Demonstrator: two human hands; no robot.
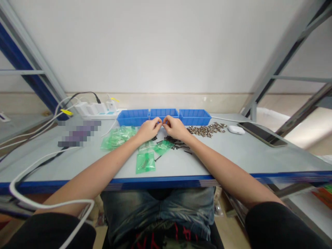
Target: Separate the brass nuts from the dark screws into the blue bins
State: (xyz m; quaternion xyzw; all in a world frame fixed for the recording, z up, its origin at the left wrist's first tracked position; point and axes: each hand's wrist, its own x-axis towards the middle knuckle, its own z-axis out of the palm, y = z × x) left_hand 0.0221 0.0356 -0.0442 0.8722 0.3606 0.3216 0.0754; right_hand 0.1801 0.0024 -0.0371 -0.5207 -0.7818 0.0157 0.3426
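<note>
The loose dark screws [172, 139] are strewn on the tabletop [186, 166] just below the fingertips, on the side nearer the body, and are partly covered by the right hand [176, 127]. The left hand [149, 129] is brought up close to the right, and thumb and forefinger of each are drawn toward one another as in a pinch. How tightly they are closed, and on what, cannot be told, since whatever may be held there is too small to be made out.

Nearer the body than the fingers, a green packet [163, 147] is laid beside the screws, and a flat green bag [145, 162] is seen closer to the table edge, with slim pieces visible inside it. To the left of the fingers, green bags [118, 137] are heaped together. To their right, past the right wrist, small brass-coloured parts [207, 130] are spread in a pile.

Directly beyond the fingers a middle blue bin [169, 112] is placed, flanked by a left blue bin [133, 117] and a right blue bin [195, 117]. Farther right, a white case [236, 130] and a phone [263, 134] are set down; far left, a power strip [103, 117] is crowded with plugs.
</note>
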